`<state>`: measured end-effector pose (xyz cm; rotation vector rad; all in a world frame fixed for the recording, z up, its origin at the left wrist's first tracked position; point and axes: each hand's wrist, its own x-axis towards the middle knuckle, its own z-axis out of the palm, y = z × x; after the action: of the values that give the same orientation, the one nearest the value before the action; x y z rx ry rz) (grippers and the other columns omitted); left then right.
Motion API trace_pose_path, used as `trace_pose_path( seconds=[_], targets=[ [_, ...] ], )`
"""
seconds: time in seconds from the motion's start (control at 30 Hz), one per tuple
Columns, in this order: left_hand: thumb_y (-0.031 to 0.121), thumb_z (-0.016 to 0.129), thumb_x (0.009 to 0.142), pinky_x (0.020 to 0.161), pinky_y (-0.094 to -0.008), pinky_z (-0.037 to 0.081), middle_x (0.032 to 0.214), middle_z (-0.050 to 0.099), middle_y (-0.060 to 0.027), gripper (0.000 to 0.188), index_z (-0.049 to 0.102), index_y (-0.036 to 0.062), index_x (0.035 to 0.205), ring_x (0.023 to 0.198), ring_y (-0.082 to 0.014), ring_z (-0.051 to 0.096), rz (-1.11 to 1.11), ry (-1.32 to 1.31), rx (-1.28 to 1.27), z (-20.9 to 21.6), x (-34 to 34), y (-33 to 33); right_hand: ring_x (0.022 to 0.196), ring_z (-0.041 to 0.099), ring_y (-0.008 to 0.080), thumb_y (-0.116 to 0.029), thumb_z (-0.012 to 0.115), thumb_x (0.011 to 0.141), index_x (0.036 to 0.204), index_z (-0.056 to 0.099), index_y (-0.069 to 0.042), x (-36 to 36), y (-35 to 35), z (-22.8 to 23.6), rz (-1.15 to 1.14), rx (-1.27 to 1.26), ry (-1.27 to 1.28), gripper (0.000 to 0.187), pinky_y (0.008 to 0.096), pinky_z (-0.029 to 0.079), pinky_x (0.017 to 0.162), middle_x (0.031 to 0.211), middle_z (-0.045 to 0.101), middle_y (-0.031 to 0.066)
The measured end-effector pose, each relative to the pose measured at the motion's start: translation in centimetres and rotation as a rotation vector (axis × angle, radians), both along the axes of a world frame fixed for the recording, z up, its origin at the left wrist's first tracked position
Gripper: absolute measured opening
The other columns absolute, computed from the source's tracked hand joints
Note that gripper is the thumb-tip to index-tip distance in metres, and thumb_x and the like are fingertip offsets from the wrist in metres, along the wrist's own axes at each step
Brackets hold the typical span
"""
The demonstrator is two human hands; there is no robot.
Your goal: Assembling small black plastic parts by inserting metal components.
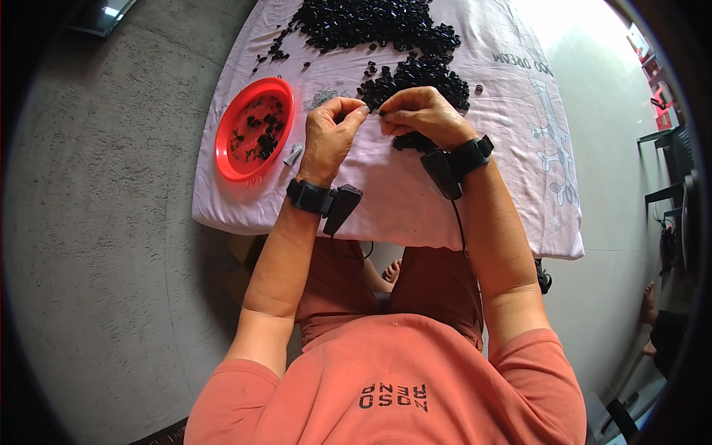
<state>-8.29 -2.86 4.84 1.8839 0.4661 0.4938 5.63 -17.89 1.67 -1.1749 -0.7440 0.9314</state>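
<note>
My left hand (331, 141) and my right hand (432, 119) meet over the near part of the cloth-covered table, thumbs and forefingers pinched, fingertips almost touching. A small dark piece (378, 112) shows at my right fingertips. Whatever the left fingers pinch is too small to make out. Just beyond the hands lies a heap of small shiny black parts (426, 76), partly hidden by my right hand. A little pile of silvery bits (323, 97) sits behind my left hand. To its left stands a shallow red bowl (224, 152) holding scattered black parts.
A much larger heap of black parts (363, 22) covers the far end of the table, with loose ones at its left. A small grey piece (294, 155) lies between bowl and left wrist. Pale pink cloth (512, 200) drapes the table. Both wrists wear strapped black devices with cables.
</note>
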Motion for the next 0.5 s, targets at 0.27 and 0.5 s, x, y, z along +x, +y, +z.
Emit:
trace_pose_path(
  seconds=[0.27,0.5],
  targets=[
    [0.012,0.069,0.090,0.068,-0.0219,0.046,0.083,0.066,0.0013,0.013,0.071,0.0005,0.096,0.075,-0.0051,0.056,-0.019,0.012,0.119,0.28,0.16,-0.07,0.083,0.071,0.0148,-0.009,0.066,0.093,0.106,0.068,0.002,0.03,-0.06,-0.02,0.010,-0.002,-0.005,0.017,0.0257,0.059,0.075,0.091,0.072,0.0100],
    [0.011,0.071,0.087,0.065,-0.0242,0.048,0.077,0.067,0.0002,0.011,0.072,0.0003,0.090,0.070,-0.0058,0.057,-0.007,-0.022,0.147,0.54,0.29,-0.20,0.081,0.073,0.0190,-0.002,0.067,0.089,0.103,0.068,0.007,-0.18,-0.07,0.46,-0.011,-0.008,0.003,0.016,0.0261,0.060,0.072,0.091,0.071,0.0131]
  ],
)
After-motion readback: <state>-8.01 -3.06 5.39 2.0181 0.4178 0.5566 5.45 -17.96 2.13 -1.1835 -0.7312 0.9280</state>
